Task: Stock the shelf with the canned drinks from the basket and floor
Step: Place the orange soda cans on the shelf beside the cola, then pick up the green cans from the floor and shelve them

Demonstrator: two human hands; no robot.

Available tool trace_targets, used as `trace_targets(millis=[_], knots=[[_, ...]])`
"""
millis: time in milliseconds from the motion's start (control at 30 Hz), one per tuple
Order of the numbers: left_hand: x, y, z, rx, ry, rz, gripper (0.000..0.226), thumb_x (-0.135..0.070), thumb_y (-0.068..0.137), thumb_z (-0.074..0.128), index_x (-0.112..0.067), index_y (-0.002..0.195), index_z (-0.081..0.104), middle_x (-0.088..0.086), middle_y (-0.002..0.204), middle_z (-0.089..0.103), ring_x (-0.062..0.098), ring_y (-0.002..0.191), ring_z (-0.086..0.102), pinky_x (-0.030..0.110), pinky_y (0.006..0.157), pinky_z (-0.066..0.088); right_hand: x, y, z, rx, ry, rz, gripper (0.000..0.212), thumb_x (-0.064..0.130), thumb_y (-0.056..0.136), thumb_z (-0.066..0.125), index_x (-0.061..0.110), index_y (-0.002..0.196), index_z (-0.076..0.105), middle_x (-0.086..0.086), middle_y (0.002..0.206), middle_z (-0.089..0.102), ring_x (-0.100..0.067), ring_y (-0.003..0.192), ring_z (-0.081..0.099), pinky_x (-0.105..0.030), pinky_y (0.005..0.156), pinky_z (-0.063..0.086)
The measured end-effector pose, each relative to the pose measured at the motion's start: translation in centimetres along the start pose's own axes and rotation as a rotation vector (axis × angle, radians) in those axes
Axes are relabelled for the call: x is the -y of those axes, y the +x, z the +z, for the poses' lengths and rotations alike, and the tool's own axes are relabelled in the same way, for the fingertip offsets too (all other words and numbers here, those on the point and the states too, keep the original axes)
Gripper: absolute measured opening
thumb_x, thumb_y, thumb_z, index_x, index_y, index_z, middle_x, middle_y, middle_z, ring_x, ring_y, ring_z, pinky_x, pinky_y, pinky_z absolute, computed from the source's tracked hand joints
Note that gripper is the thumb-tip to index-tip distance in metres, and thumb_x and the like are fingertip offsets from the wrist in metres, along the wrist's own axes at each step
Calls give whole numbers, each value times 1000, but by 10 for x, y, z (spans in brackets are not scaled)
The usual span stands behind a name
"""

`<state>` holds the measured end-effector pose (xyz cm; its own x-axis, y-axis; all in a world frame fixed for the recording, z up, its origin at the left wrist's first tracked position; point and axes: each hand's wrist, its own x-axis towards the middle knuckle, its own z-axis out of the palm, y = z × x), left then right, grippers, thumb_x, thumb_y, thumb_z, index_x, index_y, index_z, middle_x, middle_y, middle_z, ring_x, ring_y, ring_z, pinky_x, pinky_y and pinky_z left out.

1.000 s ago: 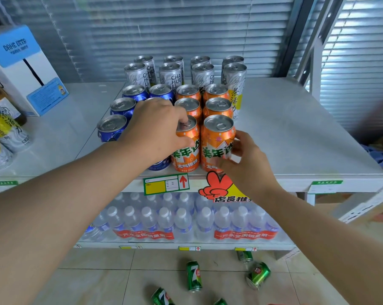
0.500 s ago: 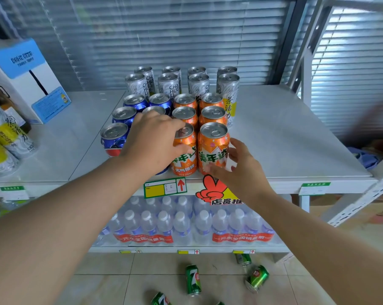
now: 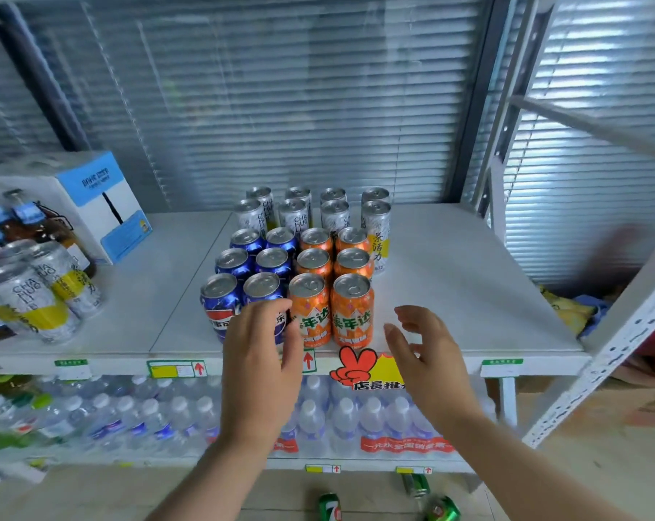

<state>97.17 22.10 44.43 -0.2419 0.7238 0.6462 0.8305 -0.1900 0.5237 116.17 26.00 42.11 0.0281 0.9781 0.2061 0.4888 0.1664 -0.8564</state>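
- We see the shelf (image 3: 450,295), a white board, carrying a tight block of upright cans; we take the front right orange can (image 3: 352,314) as our landmark.
- Just left of it, touching, stands a second orange can (image 3: 311,314); further left, two blue cans (image 3: 220,306) make up the rest of the front row.
- Behind the landmark, more orange cans (image 3: 352,261) and blue ones run in columns, and silver cans (image 3: 333,216) stand at the back.
- Left hand (image 3: 260,359): loose, fingers spread, holding nothing, in front of the blue can nearest the orange pair.
- Right hand (image 3: 427,355): open, fingers curled, empty, right of the landmark and apart from it.
- Far below the landmark, green cans (image 3: 329,506) lie on the floor; water bottles (image 3: 371,419) fill the lower tier.
- Well left of it: a white-and-blue box (image 3: 104,204).
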Motion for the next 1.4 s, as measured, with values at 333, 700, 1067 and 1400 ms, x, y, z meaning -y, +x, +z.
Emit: trace_targets(millis=[333,700,1067,1400], knots=[[55,-117,6,110,-149,-554,4,-19,90,58,-22,88,58,-5,84,65,6,73,59,23,68,47,-46,-82,70,158,110,152,9,28,97,52,27,100,61,11,95,64,-2,87,59,-19,71,44],[184,-260,29,388,-29,-922,11,-17,91,57,-11,98,62,1,92,65,13,82,55,19,71,36,-139,-156,181,261,-105,376,10,26,97,51,25,91,59,0,90,66,-16,82,58,-27,72,42],[304,-399,119,611,51,-1120,30,-35,93,54,-11,111,59,4,111,67,9,90,53,20,73,33,-311,-222,297,333,-254,647,13,29,96,50,21,91,60,-5,91,66,-28,87,61,-39,76,51],[417,-490,274,593,101,-1509,83,-65,74,64,-2,126,45,10,116,57,26,101,55,29,73,37,-510,-162,409,494,-443,750,56,58,86,54,10,114,47,-4,92,52,-26,88,51,-33,74,41]])
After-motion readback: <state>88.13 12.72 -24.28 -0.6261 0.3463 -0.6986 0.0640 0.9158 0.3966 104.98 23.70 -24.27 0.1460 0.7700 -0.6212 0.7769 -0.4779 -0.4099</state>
